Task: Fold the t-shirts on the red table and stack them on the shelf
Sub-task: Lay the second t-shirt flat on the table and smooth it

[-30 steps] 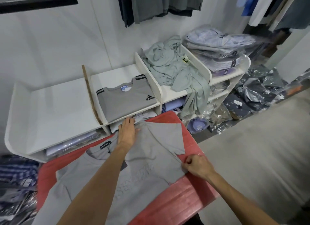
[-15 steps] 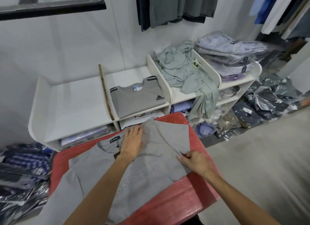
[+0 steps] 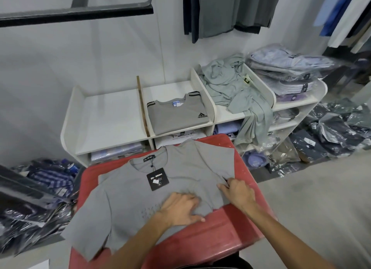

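Note:
A grey t-shirt point(image 3: 128, 200) lies front up on the red table point(image 3: 226, 228), its black hang tag point(image 3: 157, 179) below the collar. Its right sleeve is folded over toward the collar. My left hand point(image 3: 180, 207) presses flat on the shirt's chest, fingers spread. My right hand point(image 3: 237, 192) pinches the shirt's right edge under the folded sleeve. A folded grey t-shirt with a black logo point(image 3: 177, 116) sits in the middle compartment of the white shelf point(image 3: 108, 116) behind the table.
A crumpled pale green garment point(image 3: 236, 92) spills over the shelf's right compartment. Bagged shirts point(image 3: 287, 72) are stacked at the far right of the shelf. More bagged clothes lie on the floor at left point(image 3: 36, 190) and right point(image 3: 331, 132). Clothes hang above.
My left hand slid from the collar area down to the chest, uncovering the hang tag. My right hand stays at the shirt's right edge. The camera view shifted.

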